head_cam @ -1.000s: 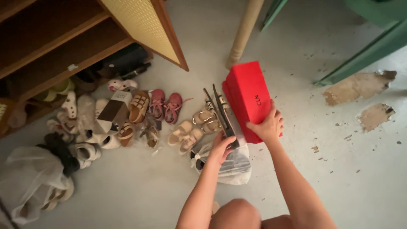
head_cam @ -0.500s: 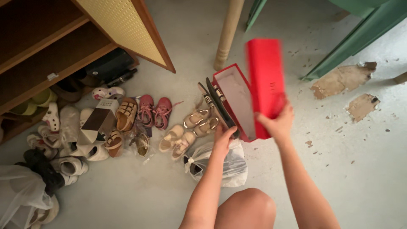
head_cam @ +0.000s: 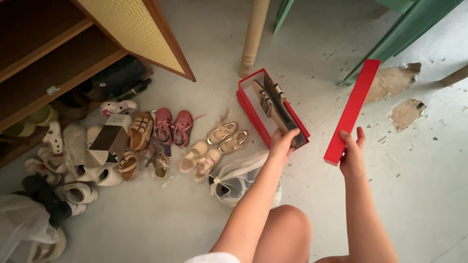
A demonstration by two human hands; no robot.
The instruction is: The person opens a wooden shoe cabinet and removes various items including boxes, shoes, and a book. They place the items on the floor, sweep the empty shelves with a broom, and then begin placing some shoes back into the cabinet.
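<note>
Red shoebox point(head_cam: 253, 109) sits open on the floor w/ dark slim shoes point(head_cam: 279, 108) inside; your left hand point(head_cam: 282, 144) is closed on their near ends. Seat them flat, then align the lid point(head_cam: 352, 111), pinched in your right hand point(head_cam: 352, 152), squarely.

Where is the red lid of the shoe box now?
In the head view, the red lid is right of the open red box, held on edge by the right hand above the floor.

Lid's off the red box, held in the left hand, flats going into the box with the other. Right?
Not quite: the head view shows the red lid in the right hand. The left hand sets the flats into the open red box.
</note>
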